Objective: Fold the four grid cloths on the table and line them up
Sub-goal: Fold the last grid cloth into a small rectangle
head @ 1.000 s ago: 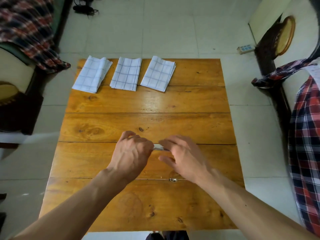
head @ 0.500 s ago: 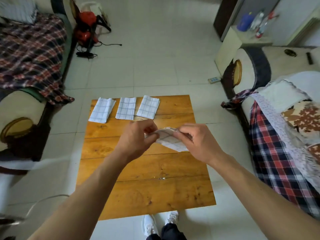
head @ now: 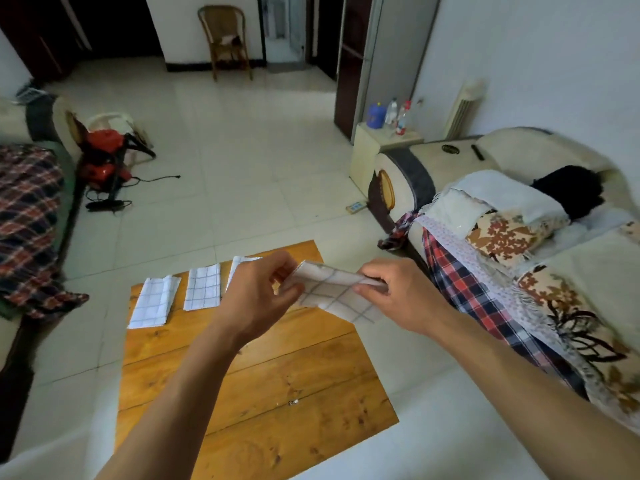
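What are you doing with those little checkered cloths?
A person is folding grid cloths. Both hands, the left hand and the right hand, pinch the last cloth in the air above the wooden table. Three folded cloths lie in a row along the far edge: one, a second, and a third partly hidden behind the left hand. The held one is not yet in line.

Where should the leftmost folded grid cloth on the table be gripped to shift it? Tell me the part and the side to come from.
Judging by its pose, take the leftmost folded grid cloth at its near short edge, coming from the person's side of the wooden table. It lies flat as a narrow stack running away from the person, so pinching all layers there should keep the fold together. The middle folded cloth lies close on its right.
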